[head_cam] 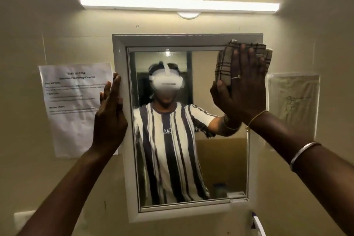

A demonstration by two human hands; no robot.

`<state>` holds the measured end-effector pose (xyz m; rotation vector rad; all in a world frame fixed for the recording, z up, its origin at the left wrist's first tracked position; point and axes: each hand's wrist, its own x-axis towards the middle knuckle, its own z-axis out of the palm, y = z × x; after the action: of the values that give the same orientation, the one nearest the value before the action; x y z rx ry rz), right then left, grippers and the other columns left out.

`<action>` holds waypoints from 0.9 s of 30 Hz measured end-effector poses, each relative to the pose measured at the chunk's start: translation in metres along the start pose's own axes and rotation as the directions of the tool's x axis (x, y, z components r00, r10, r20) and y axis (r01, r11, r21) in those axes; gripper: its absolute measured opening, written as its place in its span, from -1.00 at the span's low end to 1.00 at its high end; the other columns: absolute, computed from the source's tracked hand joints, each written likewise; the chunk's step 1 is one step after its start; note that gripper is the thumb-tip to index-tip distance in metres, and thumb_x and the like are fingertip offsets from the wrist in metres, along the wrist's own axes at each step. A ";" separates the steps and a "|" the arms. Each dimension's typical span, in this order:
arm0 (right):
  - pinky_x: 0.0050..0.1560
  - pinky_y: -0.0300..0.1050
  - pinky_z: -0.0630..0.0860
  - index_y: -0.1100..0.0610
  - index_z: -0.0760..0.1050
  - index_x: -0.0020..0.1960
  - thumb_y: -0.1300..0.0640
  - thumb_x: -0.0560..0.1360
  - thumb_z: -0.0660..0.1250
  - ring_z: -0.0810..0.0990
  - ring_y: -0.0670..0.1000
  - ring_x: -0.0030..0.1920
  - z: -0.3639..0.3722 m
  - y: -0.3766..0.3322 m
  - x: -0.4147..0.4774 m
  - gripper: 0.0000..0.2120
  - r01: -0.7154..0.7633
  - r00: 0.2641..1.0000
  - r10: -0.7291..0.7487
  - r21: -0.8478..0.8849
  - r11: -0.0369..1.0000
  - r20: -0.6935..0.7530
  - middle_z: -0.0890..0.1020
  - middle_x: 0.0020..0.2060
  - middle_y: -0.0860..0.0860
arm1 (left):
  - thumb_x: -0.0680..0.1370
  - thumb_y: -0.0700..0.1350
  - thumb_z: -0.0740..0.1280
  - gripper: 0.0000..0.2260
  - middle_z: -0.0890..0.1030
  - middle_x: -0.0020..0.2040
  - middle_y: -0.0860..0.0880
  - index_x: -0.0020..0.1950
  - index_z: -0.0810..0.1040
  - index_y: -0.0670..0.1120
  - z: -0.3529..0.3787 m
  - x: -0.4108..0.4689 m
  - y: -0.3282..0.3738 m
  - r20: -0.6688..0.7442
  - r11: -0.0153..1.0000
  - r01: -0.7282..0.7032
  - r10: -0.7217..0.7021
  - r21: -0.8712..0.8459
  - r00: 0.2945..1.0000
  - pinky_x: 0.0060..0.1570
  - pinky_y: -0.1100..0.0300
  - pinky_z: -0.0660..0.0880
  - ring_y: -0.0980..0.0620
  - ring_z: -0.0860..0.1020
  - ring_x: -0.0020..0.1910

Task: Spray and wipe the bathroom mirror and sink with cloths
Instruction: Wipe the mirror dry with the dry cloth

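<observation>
The right hand point(243, 90) is pressing a folded checked cloth point(223, 65) flat-palmed, grip open, against the mirror point(220, 159) top corner, the left hand point(111, 113) bracing its frame; wiping downward likely comes next.

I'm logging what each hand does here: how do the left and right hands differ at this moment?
The right hand lies flat, pressing a checked cloth against the mirror at its upper right corner; the left hand holds nothing and rests edge-on against the mirror's left frame. The right hand shows a ring, the left none. Both are open and raised.
</observation>
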<state>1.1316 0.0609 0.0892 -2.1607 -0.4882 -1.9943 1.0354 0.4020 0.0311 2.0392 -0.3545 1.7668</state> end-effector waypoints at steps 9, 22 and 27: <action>0.60 0.28 -0.05 0.26 -0.01 0.65 -0.20 0.63 0.12 -0.07 0.27 0.65 0.008 -0.076 0.011 -0.21 0.042 0.999 -0.042 0.055 0.998 -0.001 0.00 0.64 0.27 | 0.69 -0.34 0.10 -0.47 0.20 0.64 -0.03 0.65 0.11 -0.10 -0.002 0.000 0.001 0.012 1.000 0.009 -0.009 -0.027 1.000 0.60 -0.06 0.12 -0.01 0.11 0.64; 0.60 0.25 -0.06 0.24 0.04 0.65 -0.24 0.63 0.06 -0.04 0.27 0.65 0.010 -0.196 0.028 -0.23 0.204 0.977 -0.212 0.184 0.962 0.027 0.04 0.63 0.26 | 0.71 -0.26 0.12 -0.52 0.27 0.61 0.01 0.64 0.17 -0.10 -0.015 0.007 0.000 0.075 0.995 0.016 -0.008 -0.102 0.997 0.52 -0.20 0.28 -0.10 0.21 0.61; 0.61 0.25 -0.07 0.22 0.00 0.66 -0.24 0.62 0.02 -0.07 0.25 0.65 0.009 -0.207 0.029 -0.23 0.213 0.971 -0.230 0.211 0.954 0.062 0.00 0.65 0.23 | 0.71 -0.27 0.13 -0.53 0.28 0.61 -0.01 0.63 0.19 -0.12 -0.019 0.007 0.002 0.085 0.991 0.025 -0.014 -0.134 0.996 0.55 -0.17 0.24 -0.06 0.21 0.61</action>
<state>1.0706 0.2609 0.0960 -2.1526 -0.9431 -1.8639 1.0188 0.4095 0.0404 2.0181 -0.4652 1.6033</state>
